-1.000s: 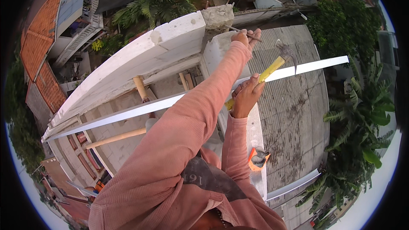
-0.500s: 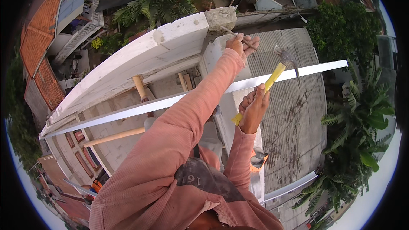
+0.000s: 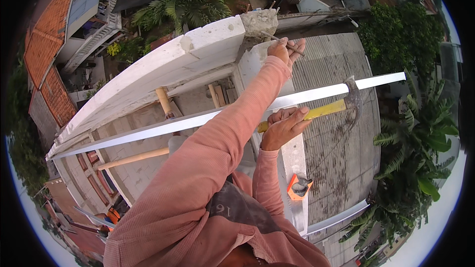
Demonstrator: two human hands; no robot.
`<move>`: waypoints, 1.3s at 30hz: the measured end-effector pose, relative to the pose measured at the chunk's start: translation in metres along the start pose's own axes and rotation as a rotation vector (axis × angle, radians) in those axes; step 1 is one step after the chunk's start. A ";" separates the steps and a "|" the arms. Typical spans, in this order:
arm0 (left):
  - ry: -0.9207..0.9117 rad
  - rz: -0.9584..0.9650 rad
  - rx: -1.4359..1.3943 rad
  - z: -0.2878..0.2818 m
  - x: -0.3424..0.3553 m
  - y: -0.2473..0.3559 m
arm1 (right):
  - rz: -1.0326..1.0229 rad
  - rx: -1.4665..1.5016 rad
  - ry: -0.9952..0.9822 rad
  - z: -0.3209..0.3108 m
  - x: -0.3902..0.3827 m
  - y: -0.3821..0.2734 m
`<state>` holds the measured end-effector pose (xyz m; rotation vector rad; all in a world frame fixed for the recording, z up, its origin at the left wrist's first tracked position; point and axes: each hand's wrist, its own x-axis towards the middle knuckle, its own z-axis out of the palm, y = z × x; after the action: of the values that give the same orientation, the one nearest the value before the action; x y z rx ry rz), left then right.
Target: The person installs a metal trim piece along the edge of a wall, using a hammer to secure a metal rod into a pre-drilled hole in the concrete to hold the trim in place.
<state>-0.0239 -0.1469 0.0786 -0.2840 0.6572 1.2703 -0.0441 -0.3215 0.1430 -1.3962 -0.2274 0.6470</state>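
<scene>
My left hand (image 3: pixel 287 52) reaches far out and grips a thin metal rod (image 3: pixel 268 35), which looks like a chisel. The rod's far end points at the rough top of the concrete column (image 3: pixel 260 22); I cannot tell whether it touches. Lower and nearer, my right hand (image 3: pixel 284 127) is wrapped round the yellow handle of a claw hammer (image 3: pixel 324 110). The hammer's worn metal head is out to the right, overlapping a long silvery metal bar (image 3: pixel 316 95) in view. That bar runs crosswise under my left forearm.
A white block wall (image 3: pixel 208 42) curves away to the left. On the ledge near me sits an orange and white container (image 3: pixel 300 186) with grey stuff in it. A corrugated roof (image 3: pixel 336 153) lies below on the right. Wooden poles (image 3: pixel 133 158) stand in the space at left.
The hammer has swung down to the right, its handle now nearly level, and my right hand has dropped slightly toward me and left. My left hand with the rod has shifted slightly right.
</scene>
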 end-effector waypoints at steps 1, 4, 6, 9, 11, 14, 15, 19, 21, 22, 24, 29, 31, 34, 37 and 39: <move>0.008 -0.001 0.000 -0.006 0.003 0.002 | 0.087 -0.152 -0.198 -0.006 0.002 0.003; -0.024 0.046 -0.065 -0.016 0.009 0.010 | 0.180 -0.276 -0.350 -0.016 0.002 -0.011; 0.038 0.011 -0.060 -0.011 0.005 0.007 | 0.090 -0.172 -0.205 -0.014 0.010 -0.017; 0.026 0.001 -0.060 -0.005 0.006 0.007 | 0.031 -0.060 -0.090 -0.005 0.004 -0.010; 0.024 -0.012 -0.064 -0.006 0.005 0.002 | -0.079 -0.271 -0.244 -0.002 0.007 0.025; 0.063 0.045 -0.030 -0.019 0.003 0.004 | 0.196 -0.286 -0.332 -0.016 0.002 0.009; 0.060 0.047 -0.003 -0.022 0.001 0.004 | 0.155 -0.247 -0.318 -0.019 0.002 0.006; 0.040 0.035 0.015 -0.020 0.001 -0.004 | 0.026 -0.067 -0.091 -0.010 -0.004 0.009; 0.058 0.034 -0.012 -0.018 0.008 -0.002 | 0.088 -0.250 -0.303 -0.013 0.003 0.019; 0.081 0.040 -0.045 -0.020 0.012 0.002 | 0.202 -0.336 -0.433 -0.020 0.009 0.015; 0.084 0.023 -0.085 -0.020 0.016 0.003 | 0.184 -0.241 -0.352 -0.017 0.007 -0.003; 0.079 0.012 -0.151 -0.004 0.021 -0.002 | -0.251 -0.412 -0.288 -0.002 0.012 0.027; 0.099 0.013 -0.166 -0.014 0.027 0.002 | -0.034 -0.378 -0.349 -0.016 0.018 0.013; 0.081 -0.002 -0.168 -0.008 0.030 0.004 | 0.125 -0.213 -0.329 -0.007 0.015 -0.004; 0.085 -0.038 -0.146 -0.013 0.021 0.001 | -0.075 -0.161 -0.149 0.002 0.007 0.014; 0.096 -0.050 -0.124 -0.014 0.023 0.003 | 0.016 -0.282 -0.296 -0.010 0.018 0.017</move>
<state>-0.0275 -0.1359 0.0540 -0.4629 0.6498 1.2573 -0.0293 -0.3191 0.1208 -1.5682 -0.5598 0.8596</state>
